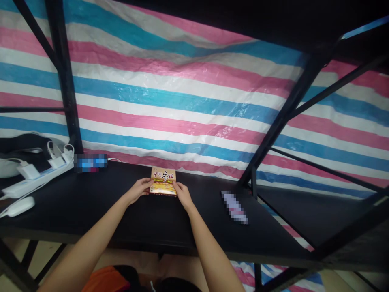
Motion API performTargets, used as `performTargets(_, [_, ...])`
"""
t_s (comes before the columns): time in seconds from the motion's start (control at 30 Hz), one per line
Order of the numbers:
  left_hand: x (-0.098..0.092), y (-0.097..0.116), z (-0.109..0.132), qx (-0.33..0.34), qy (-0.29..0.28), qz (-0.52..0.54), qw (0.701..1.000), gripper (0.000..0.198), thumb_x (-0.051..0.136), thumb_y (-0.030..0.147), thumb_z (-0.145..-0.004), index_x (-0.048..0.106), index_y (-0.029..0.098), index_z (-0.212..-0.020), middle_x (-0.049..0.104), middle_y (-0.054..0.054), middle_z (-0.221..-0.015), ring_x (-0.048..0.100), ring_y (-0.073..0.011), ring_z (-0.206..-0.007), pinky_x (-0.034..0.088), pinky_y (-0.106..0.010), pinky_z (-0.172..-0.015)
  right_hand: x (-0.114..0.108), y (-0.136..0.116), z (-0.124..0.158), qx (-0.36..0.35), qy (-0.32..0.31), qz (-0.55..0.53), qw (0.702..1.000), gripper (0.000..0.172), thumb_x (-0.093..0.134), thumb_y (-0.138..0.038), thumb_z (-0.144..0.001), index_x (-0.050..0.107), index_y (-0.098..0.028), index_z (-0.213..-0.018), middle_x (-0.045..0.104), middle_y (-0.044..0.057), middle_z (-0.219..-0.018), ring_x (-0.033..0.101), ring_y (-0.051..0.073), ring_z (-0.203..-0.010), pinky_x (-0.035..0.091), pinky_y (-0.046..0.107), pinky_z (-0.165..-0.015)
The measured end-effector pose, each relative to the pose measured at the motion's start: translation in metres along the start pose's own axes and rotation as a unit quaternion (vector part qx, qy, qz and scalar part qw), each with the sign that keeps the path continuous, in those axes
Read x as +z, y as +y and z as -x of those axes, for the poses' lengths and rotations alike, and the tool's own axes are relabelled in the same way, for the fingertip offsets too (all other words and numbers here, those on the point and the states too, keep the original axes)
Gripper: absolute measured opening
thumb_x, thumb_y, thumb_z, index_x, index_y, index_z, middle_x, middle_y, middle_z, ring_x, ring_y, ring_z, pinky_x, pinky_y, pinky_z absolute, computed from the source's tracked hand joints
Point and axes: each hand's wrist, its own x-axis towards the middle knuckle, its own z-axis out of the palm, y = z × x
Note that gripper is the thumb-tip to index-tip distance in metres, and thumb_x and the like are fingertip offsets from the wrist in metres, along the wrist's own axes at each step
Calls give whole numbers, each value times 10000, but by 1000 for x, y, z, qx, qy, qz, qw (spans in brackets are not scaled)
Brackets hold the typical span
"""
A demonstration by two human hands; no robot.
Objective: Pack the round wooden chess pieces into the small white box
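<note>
A small yellow and brown Chinese chess box (163,182) with printed lettering is at the middle of the black table (152,227), towards its back edge. My left hand (139,190) grips the box's left side, thumb on the near face and fingers partly hidden. On the opposite side, my right hand (182,195) holds the box's right edge with its thumb in front. Both forearms reach in from the bottom of the view. Whether the box touches the tabletop is hard to tell.
At the left lie a white power strip (39,178) with chargers and a white rounded device (21,207) with a cable. A blurred-out phone-like item (91,163) stands behind them; another blurred flat item (234,207) lies right. Black metal posts (273,129) and striped sheeting (182,101) bound the back.
</note>
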Motion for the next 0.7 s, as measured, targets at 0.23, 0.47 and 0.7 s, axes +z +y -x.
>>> performTargets(0.23, [6,-1,6,28,-72,62,995,381,700,492,-725,611,161,-894,693,-86,-878,671,-185,-788,501,-301,-730,1,1,0,39,-34,-104,993,525,506,-616,-793,629,-141,-979,689,93,-884,646,216,-779,495,317,-674])
performTargets(0.47, [18,-8,3,81,-95,68,990,580,794,359,-647,542,176,-1136,642,-116,-1113,629,-255,-999,494,-355,-825,18,-17,16,202,-241,-245,917,365,444,-462,-891,626,-148,-931,640,57,-747,591,140,-618,490,265,-614])
performTargets(0.7, [20,-9,4,82,-65,45,993,581,808,441,-584,599,104,-1008,682,-107,-872,648,-221,-738,496,-316,-644,26,-25,26,268,-338,-237,871,477,409,-523,-892,648,-114,-947,608,52,-674,524,109,-524,470,252,-577])
